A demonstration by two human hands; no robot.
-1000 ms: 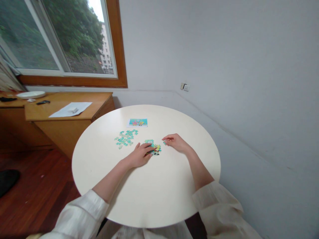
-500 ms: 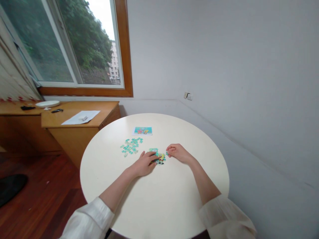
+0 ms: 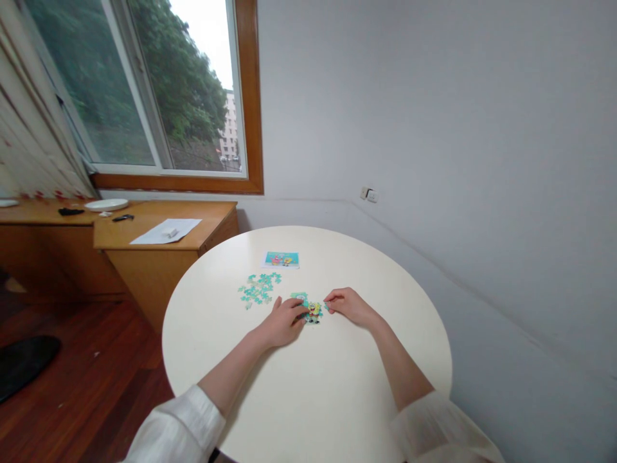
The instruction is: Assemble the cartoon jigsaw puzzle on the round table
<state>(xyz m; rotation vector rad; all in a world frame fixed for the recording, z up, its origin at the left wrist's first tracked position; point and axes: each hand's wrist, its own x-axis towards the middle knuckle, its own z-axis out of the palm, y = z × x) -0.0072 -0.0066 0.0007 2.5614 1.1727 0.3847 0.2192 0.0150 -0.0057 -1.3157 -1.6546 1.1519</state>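
A partly joined jigsaw puzzle (image 3: 315, 311) with a yellow cartoon figure lies flat on the round white table (image 3: 308, 392). My left hand (image 3: 285, 321) rests at its left side, fingers stretched over it and covering part of the picture. Just right of the joined part, my right hand (image 3: 348, 307) pinches a small teal puzzle piece (image 3: 327, 307) between thumb and fingertips. The piece is close to the puzzle's right edge; whether they touch I cannot tell. Several loose teal pieces (image 3: 260, 289) are spread beyond my left hand.
Behind the loose pieces lies a picture card (image 3: 281, 260) with cartoon figures. A wooden desk (image 3: 216, 225) stands at the left, bearing a white sheet of paper (image 3: 149, 234) and a white plate (image 3: 107, 204). The wall rises behind the table and along its right.
The whole view has shifted slightly, so everything sits a little lower and further right. My right fingers have turned a little, showing the pinched piece more clearly. My left hand stays on the puzzle.
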